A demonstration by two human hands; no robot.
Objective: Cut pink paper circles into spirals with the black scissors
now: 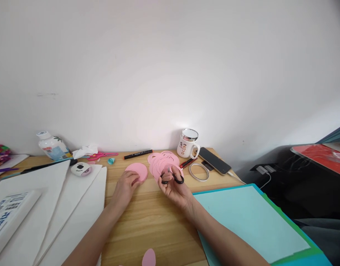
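My left hand (124, 189) pinches the near edge of a pink paper circle (138, 169) that lies on a small stack of the same. In my right hand (178, 194) is a pair of small scissors (180, 180), with black finger loops around my fingers; the blades are mostly hidden. Just beyond that hand lies a loose pile of pink paper cutouts (164, 161), several with holes cut in them. A pink paper oval (149, 257) rests at the near edge of the view.
A white mug (186, 148), a phone (215, 161) and a ring-shaped bangle (199, 172) stand or lie at the back right. Light-blue sheets (241, 221) cover the right side. White paper (83, 207), a bottle (54, 146) and pink scissors (103, 154) are leftward. A black marker (138, 154) lies near the wall.
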